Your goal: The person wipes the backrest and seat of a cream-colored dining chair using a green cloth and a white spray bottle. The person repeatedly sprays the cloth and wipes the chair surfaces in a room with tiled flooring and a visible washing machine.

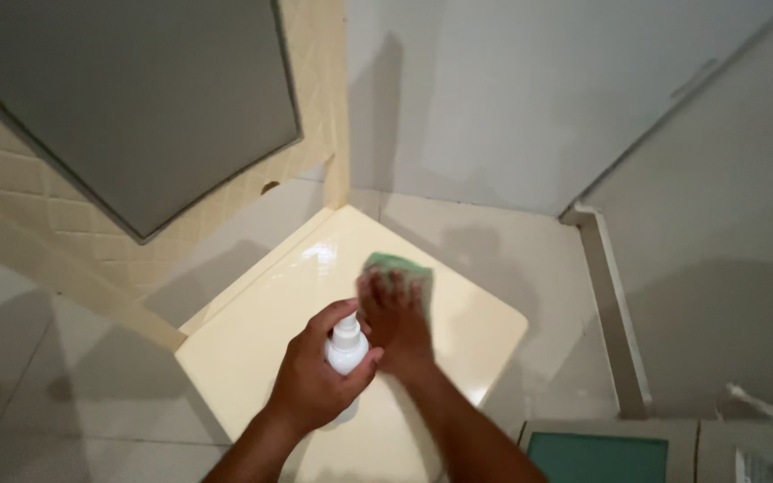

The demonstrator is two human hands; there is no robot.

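My left hand (315, 376) grips a small white spray bottle (347, 347) upright, its nozzle at the top, just above a pale yellow plastic seat (252, 344). Beside it, my right hand (395, 317) presses flat on a green cloth (402, 270), which lies on the seat toward its far side. The hand is blurred by motion and hides most of the cloth. The two hands nearly touch.
The seat belongs to a pale yellow plastic chair with a quilted backrest (38, 215) holding a grey panel (136, 98) at the upper left. White tiled floor (512, 241) lies around it. A grey wall and door frame (615, 313) stand right. A teal-topped box (597, 456) sits at the bottom right.
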